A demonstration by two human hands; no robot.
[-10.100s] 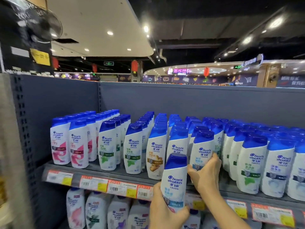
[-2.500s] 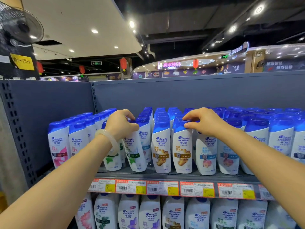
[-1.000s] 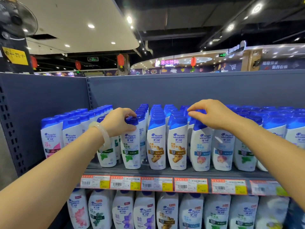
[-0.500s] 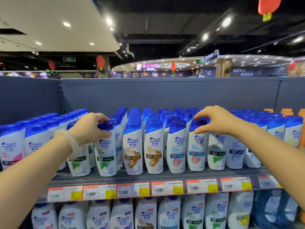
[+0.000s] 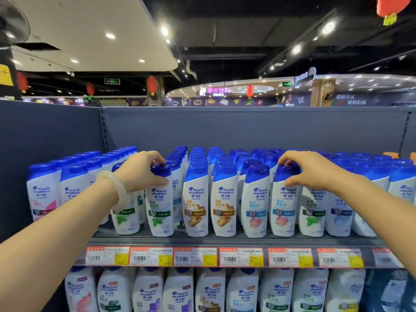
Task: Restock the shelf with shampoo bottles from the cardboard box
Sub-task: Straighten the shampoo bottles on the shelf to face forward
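Shampoo bottles (image 5: 195, 199) stand in rows on the shelf (image 5: 225, 242). The left hand (image 5: 139, 171) grips the blue cap of a front mint bottle (image 5: 160, 201); the right hand (image 5: 308, 168) pinches a peach bottle's (image 5: 284, 203) cap further right.

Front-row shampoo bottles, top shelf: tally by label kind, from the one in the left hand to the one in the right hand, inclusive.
mint-label bottle: 1, left hand grips its cap
ginger-label bottles: 2
peach-label bottles: 2, right hand grips one
Total: 5
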